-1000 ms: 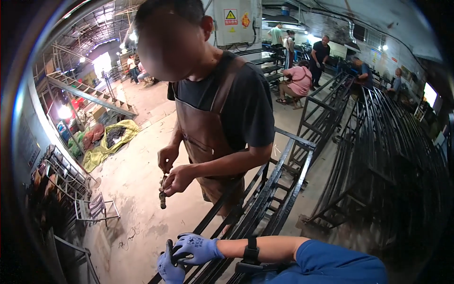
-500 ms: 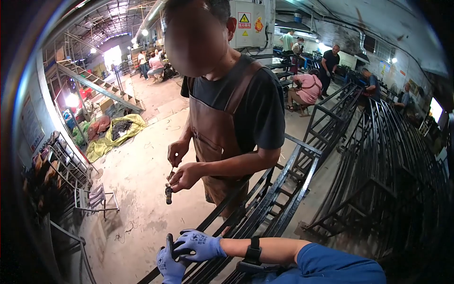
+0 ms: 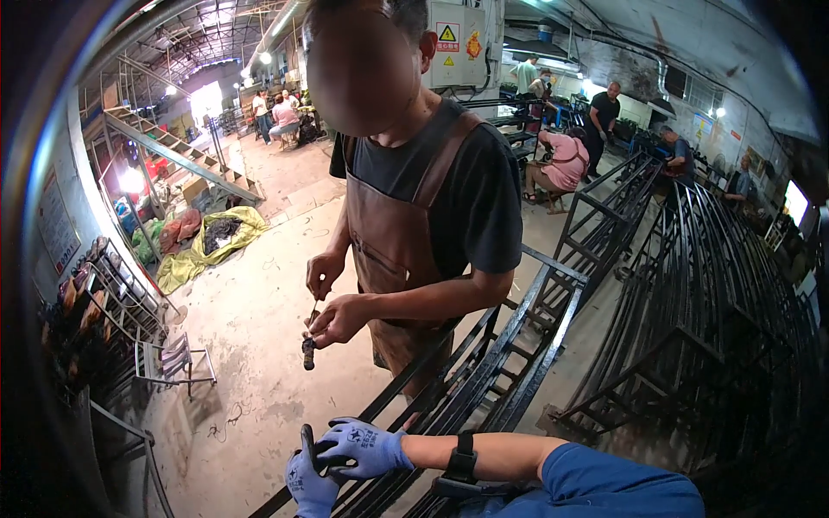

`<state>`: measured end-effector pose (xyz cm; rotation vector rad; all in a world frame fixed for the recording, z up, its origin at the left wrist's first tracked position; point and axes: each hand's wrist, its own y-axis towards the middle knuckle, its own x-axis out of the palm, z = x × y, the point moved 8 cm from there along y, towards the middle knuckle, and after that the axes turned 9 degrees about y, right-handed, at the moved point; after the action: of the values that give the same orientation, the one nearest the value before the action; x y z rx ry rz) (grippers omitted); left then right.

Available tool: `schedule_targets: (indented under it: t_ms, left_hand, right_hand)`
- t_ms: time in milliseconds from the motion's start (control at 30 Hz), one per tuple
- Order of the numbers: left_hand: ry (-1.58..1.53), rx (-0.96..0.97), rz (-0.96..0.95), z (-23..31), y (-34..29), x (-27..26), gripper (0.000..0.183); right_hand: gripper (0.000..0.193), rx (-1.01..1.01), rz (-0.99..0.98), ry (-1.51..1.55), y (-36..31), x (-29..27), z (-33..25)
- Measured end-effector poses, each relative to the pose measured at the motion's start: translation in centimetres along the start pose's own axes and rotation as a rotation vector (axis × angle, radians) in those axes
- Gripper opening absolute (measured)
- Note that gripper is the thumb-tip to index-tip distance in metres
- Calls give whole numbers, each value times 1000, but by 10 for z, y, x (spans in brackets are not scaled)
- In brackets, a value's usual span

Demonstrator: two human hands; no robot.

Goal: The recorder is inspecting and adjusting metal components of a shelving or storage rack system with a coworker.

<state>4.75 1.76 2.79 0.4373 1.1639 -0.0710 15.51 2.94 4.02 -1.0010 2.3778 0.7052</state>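
My left hand and my right hand meet low in the view, in pale blue work gloves with dark fingertips. The right fingers are bent over and press against the left hand; whether anything lies between them is hidden. One left finger stands straight up, apart from the thumb. Beneath both hands run long black metal frames. Across from me stands a person in a brown apron. Bare hands of that person hold a thin rod and a small dark cylindrical piece with a lighter band.
More black frames are stacked on the right. A small metal chair frame stands on the left floor, near a yellow sheet with dark material on it. A staircase rises behind. Other people work farther back, one in pink.
My hands stay in the same place, still touching. The person across leans very slightly to the right, with the rod and the dark piece held in nearly the same spot.
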Motion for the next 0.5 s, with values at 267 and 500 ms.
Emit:
schedule_targets:
  t_ms: [267,500]
  left_hand:
    - [77,-23,-51,-6,-4,8,103]
    - [37,-107,-98,-5,-6,3,98]
  right_hand:
    - [32,-42,2,-92,0,6,1]
    - [32,-86,55,-68,1,4,-2]
